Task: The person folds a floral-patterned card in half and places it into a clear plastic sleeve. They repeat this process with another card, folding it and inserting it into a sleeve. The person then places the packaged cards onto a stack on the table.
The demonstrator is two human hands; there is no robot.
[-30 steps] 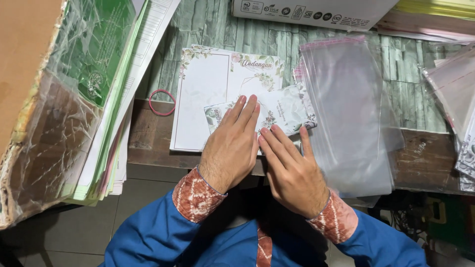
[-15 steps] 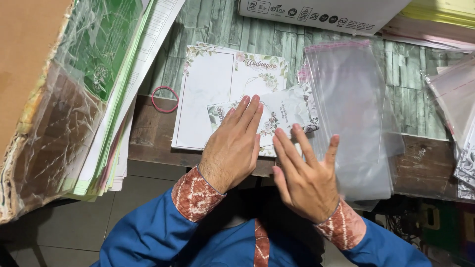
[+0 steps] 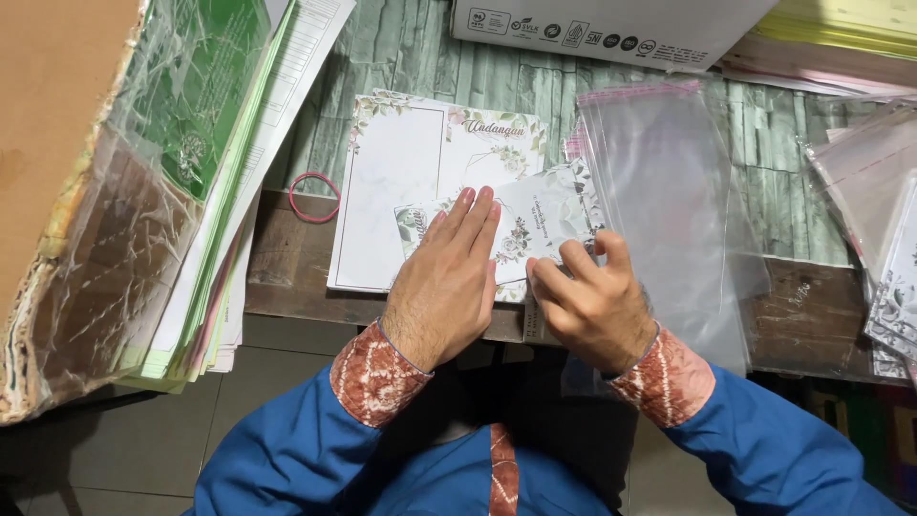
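Tabletop [image 3: 401, 57]: two hands, one card [image 3: 544, 215]

**Room to move around the cards**

Left of the white floral-bordered card sheet [image 3: 392, 191], a strip of desk [image 3: 287, 258] lies bare except for a pink rubber band ring [image 3: 314, 197]. Further left, a tall stack of green and white paper sheets in torn plastic wrap [image 3: 191, 172] blocks the way. Clear plastic sleeves [image 3: 669, 191] cover the desk to the right. A white cardboard box [image 3: 611, 29] closes off the far edge.
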